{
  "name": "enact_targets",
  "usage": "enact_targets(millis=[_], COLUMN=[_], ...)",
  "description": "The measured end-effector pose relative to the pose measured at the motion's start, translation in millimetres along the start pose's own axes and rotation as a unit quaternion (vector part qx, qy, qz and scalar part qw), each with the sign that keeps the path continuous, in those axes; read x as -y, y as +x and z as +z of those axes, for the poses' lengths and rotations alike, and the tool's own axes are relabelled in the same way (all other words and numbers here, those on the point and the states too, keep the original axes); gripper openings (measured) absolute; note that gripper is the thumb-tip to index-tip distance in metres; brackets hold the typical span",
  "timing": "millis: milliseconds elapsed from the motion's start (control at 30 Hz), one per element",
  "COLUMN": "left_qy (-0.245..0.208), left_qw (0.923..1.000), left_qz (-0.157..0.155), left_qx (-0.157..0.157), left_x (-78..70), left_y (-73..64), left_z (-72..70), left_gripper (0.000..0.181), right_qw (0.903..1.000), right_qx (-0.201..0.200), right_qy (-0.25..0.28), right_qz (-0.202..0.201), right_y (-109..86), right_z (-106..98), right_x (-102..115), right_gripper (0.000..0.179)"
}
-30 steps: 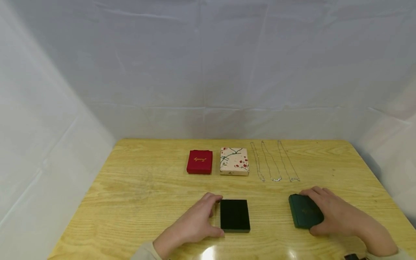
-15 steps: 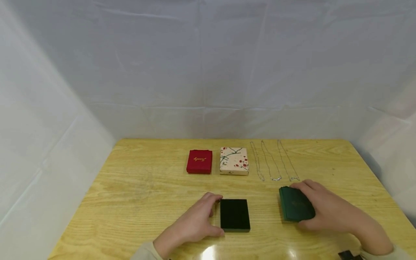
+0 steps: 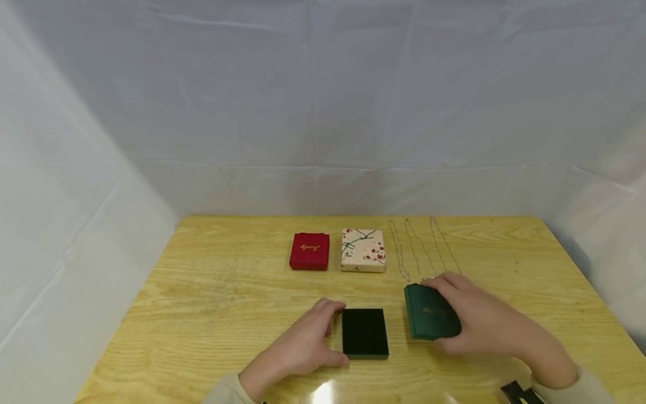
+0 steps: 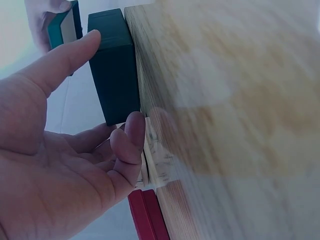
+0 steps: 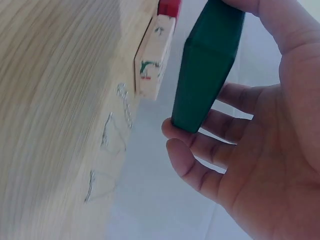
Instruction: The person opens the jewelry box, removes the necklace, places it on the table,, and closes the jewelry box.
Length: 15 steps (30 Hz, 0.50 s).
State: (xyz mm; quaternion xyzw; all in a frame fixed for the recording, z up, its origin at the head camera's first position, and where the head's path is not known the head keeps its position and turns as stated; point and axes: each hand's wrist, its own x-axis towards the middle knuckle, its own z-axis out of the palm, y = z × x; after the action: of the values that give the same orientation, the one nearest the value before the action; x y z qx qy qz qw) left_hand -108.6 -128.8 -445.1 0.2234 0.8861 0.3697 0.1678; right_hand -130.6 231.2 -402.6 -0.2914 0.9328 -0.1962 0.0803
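Observation:
The dark green jewelry box base [image 3: 365,334] with a black top lies on the wooden table. My left hand [image 3: 303,342] holds it from the left, thumb at its near edge and fingers at its far edge; the left wrist view shows the thumb touching the box's green side [image 4: 117,80]. My right hand [image 3: 484,317] grips a green jewelry box lid [image 3: 433,312] with gold lettering, tilted above the table just right of the base. A pale inside of the lid [image 4: 67,30] shows in the left wrist view. The right hand's fingertips cover the pendant ends of some necklaces.
Behind the base stand a red jewelry box [image 3: 309,251] with gold lettering and a cream box [image 3: 363,251] with a blossom pattern. Three thin silver necklaces [image 3: 419,249] lie spread to their right. White sheeting [image 3: 313,112] hangs around the table [image 3: 212,314].
My right hand has carried the green lid leftward toward the base, now in front of the necklaces. The left hand and the base have stayed put.

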Motion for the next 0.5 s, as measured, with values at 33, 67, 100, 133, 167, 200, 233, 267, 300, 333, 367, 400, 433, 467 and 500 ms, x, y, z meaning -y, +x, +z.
enact_targets(millis=[33,67,100,133,167,200,233,267,300,333,367,400,433,467,500], left_qy=[0.0,-0.001,-0.001,-0.001,0.0,-0.001,-0.003,-0.003,-0.003,-0.003,-0.004,-0.004,-0.005,-0.006,-0.006], left_qw=[1.0,1.0,1.0,1.0,1.0,1.0,0.9999,0.9999,0.9998,0.9998,0.9997,0.9997,0.9996,0.9995,0.9995], left_qz=[-0.001,0.001,0.0,-0.004,-0.007,-0.008,-0.013,-0.016,-0.02,-0.021,-0.023,-0.026,-0.028,-0.03,-0.03], left_qx=[0.0,0.0,0.0,0.001,0.001,0.001,0.0,0.0,0.0,0.001,0.002,0.003,0.004,0.005,0.005], left_x=[0.1,0.2,0.0,-0.3,-0.6,-0.6,-1.3,-1.7,-1.9,-2.1,-2.4,-2.5,-2.7,-2.8,-2.7], left_y=[0.2,0.4,0.5,0.6,0.6,0.8,0.8,0.8,0.9,1.0,1.2,1.3,1.4,1.5,1.7], left_z=[0.1,0.1,0.1,0.3,0.4,0.7,1.2,1.4,1.8,2.0,1.9,2.0,1.9,1.9,1.9], left_gripper=[0.092,0.092,0.092,0.093,0.093,0.094,0.094,0.095,0.095,0.095,0.095,0.095,0.095,0.094,0.094], right_qw=[1.0,1.0,1.0,0.9999,0.9998,0.9997,0.9995,0.9993,0.9991,0.999,0.9988,0.9988,0.9987,0.9987,0.9986], right_qx=[0.001,0.0,-0.001,-0.002,-0.004,-0.007,-0.01,-0.013,-0.014,-0.016,-0.017,-0.018,-0.017,-0.016,-0.016], right_qy=[0.001,0.0,-0.001,-0.003,-0.008,-0.013,-0.017,-0.022,-0.026,-0.027,-0.028,-0.028,-0.028,-0.028,-0.027], right_qz=[-0.003,-0.006,-0.009,-0.012,-0.016,-0.019,-0.023,-0.026,-0.029,-0.032,-0.035,-0.037,-0.039,-0.04,-0.042], right_y=[2.0,4.0,5.8,7.6,9.4,11.2,12.7,14.5,16.1,17.8,19.4,21.0,22.6,24.3,25.8], right_z=[1,2,3,4,5,5,6,7,8,9,10,11,12,14,15], right_x=[2,4,6,8,11,13,15,18,20,22,24,25,27,28,30], right_gripper=[0.094,0.094,0.094,0.093,0.094,0.094,0.094,0.095,0.094,0.094,0.094,0.094,0.094,0.095,0.095])
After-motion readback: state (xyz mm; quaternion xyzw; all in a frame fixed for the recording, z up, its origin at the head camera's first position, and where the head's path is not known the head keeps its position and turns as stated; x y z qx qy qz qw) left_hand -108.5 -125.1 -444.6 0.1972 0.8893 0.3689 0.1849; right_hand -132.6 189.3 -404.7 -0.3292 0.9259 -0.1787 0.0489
